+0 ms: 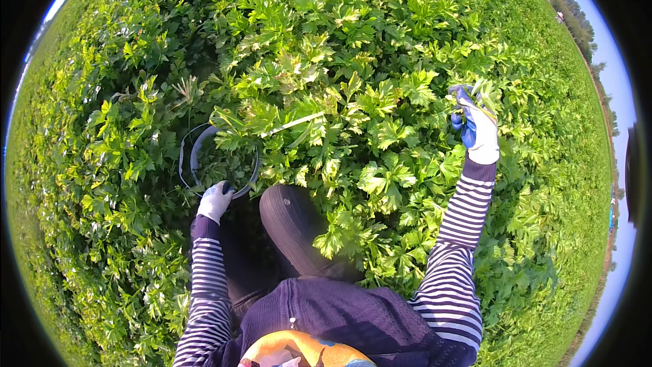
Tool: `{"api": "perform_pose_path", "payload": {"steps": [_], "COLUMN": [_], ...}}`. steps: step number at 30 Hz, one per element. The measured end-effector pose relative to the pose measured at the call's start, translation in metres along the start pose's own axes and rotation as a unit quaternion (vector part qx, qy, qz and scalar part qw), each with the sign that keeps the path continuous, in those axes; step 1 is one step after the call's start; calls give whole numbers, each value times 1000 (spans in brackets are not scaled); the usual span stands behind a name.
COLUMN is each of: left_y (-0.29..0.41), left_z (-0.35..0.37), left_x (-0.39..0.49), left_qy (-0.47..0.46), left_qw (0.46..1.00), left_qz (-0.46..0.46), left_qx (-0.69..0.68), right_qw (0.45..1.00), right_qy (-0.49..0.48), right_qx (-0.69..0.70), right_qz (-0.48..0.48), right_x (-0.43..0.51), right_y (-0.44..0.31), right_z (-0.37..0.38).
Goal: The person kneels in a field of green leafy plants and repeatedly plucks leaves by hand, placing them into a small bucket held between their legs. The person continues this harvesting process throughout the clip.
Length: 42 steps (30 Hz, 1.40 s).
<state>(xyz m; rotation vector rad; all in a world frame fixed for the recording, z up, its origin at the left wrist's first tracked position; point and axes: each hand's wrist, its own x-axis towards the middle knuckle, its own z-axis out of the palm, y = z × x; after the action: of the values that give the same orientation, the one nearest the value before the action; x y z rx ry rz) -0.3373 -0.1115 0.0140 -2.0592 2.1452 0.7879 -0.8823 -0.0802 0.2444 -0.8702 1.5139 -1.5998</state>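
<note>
My left hand (216,201), in a white glove with a blue-coated palm, grips the near rim of a round bucket (196,150). A thin wire handle (181,159) loops out past the bucket's left side. Loose green leaves (216,163) lie inside, in shade. My right hand (476,127), gloved the same way, is stretched out to the right above the crop. Its fingers are curled around a small bunch of green stems and leaves (486,96); the fingertips are partly hidden.
Dense leafy plants that look like celery (389,176) surround me on every side. A pale cut stalk (294,124) lies across the leaves right of the bucket. My bent knee (290,219) presses close to the bucket. Trees (569,12) line the field's far right edge.
</note>
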Motion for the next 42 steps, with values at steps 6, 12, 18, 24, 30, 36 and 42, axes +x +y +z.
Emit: {"api": "perform_pose_path", "payload": {"steps": [6,12,18,24,30,36,42], "left_y": [-8,-25,-32,-31,-24,-21,-14], "left_z": [1,2,-6,-7,-3,-3,0], "left_x": [-7,-12,-22,-22,-16,-10,0], "left_qy": [-1,7,9,6,8,-15,-35], "left_qw": [999,999,995,997,999,999,999], "left_qz": [5,11,25,34,12,-21,-38], "left_qx": [-39,-53,-93,-75,-39,-22,-7], "right_qw": [885,817,859,973,990,758,312], "right_qy": [-452,-452,-460,-218,132,-114,-277], "right_qx": [72,-333,-217,47,-39,-623,-905], "right_qz": [87,-131,58,60,16,-152,-86], "right_x": [-71,-121,-135,-73,87,179,174], "right_y": [47,170,154,62,108,226,220], "right_z": [189,387,345,126,-18,-112,-98]}}
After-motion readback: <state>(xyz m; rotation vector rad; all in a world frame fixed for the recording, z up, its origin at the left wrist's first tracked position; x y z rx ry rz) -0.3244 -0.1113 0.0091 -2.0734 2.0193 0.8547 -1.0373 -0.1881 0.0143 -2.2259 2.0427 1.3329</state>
